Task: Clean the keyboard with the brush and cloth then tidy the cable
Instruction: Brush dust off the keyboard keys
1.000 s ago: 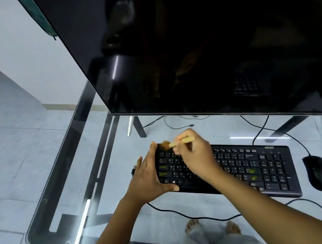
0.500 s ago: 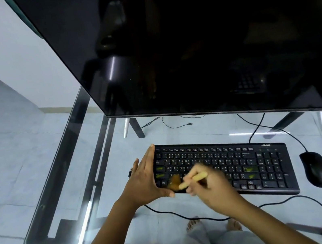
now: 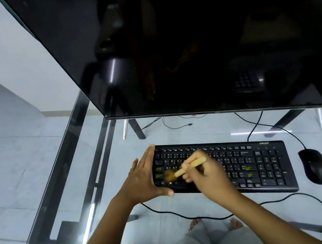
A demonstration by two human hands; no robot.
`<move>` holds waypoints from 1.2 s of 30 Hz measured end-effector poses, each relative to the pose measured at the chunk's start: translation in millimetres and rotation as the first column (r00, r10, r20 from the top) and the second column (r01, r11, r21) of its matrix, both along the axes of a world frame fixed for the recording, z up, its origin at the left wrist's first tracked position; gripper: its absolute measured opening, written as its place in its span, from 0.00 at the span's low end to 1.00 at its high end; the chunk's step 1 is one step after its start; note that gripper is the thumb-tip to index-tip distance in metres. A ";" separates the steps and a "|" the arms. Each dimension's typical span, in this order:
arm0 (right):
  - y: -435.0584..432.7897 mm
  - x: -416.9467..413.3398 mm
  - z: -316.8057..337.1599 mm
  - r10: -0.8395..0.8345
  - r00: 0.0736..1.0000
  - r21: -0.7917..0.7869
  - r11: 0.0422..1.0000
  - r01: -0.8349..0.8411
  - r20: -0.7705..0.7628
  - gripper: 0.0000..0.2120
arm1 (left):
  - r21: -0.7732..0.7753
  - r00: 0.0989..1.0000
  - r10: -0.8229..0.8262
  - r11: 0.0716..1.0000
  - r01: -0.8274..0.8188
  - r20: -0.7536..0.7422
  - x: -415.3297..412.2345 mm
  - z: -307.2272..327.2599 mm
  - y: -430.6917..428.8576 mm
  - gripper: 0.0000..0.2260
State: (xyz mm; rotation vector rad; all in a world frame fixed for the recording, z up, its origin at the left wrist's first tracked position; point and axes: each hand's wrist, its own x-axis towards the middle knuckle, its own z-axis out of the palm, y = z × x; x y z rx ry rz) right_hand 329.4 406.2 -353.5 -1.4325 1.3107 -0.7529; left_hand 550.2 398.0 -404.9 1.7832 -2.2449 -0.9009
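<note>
Light, slim tan wooden-handled brush (image 3: 189,166) pinched mid-handle in right hand (image 3: 204,176) fingers, soft bristles on left keys of rigid black keyboard (image 3: 255,166), braced near glass surface's (image 3: 202,210) left edge by left hand (image 3: 142,180), fingers together.

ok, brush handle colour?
Light tan, wood-like. The brush is in the right hand; head view shows it, bristles blurred.

A single head-worn camera looks forward and steeply down at the glass desk (image 3: 63,180) from close above. The wide lens bends the edges. The monitor (image 3: 185,43) fills the upper frame; its top seems cut off.
</note>
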 end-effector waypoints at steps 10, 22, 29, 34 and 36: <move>-19.9 -14.6 0.6 0.116 0.977 0.046 0.993 -0.109 -0.177 0.05 | -0.040 0.999 0.045 0.998 -0.044 0.018 -5.7 -5.1 7.1 0.64; -49.3 -22.6 7.5 -0.154 0.987 -0.026 0.988 0.153 -0.033 0.02 | -0.102 0.989 0.119 0.989 -0.110 0.087 -23.4 2.2 6.6 0.60; -39.7 -56.1 6.3 -0.217 0.976 -0.043 0.976 0.215 -0.032 0.03 | -0.155 0.986 0.035 0.988 -0.009 0.163 -49.0 1.7 2.1 0.59; -26.8 -79.3 -1.0 -0.273 0.954 -0.078 0.961 0.265 -0.122 0.03 | -0.144 0.987 -0.049 0.987 0.071 0.154 -75.7 5.7 -4.2 0.59; -25.0 -85.2 -0.6 -0.324 0.945 -0.063 0.945 0.321 -0.051 0.05 | -0.131 0.986 -0.070 0.987 0.091 0.153 -84.5 6.0 -6.5 0.58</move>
